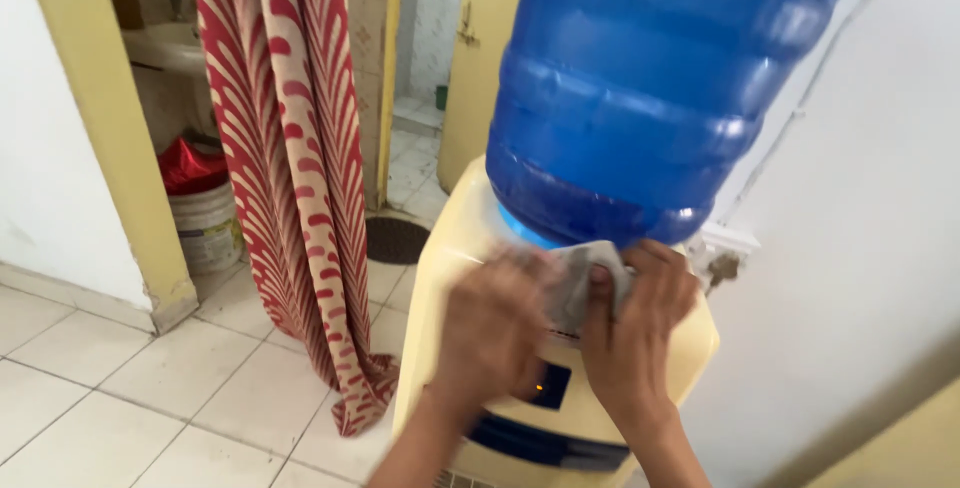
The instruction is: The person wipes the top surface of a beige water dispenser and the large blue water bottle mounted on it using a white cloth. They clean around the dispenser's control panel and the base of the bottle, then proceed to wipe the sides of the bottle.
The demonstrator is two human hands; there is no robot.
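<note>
Two hands: I see both on the cream water dispenser (450,278), below its blue bottle (640,88).
Right hand (640,328): clamped on a grey cloth (590,273).
Left hand (490,328): blurred; grip unclear.

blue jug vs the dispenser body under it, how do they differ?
Colour: the water jug is see-through blue; the dispenser is opaque pale yellow.
Shape: the jug is round and ribbed, tilted in this view; the dispenser is boxy with smooth faces.
Contact: the right hand presses a grey cloth at the jug's base, while the blurred left hand lies over the dispenser's front.
Shared: both look like plastic, and they touch where the jug seats.
</note>
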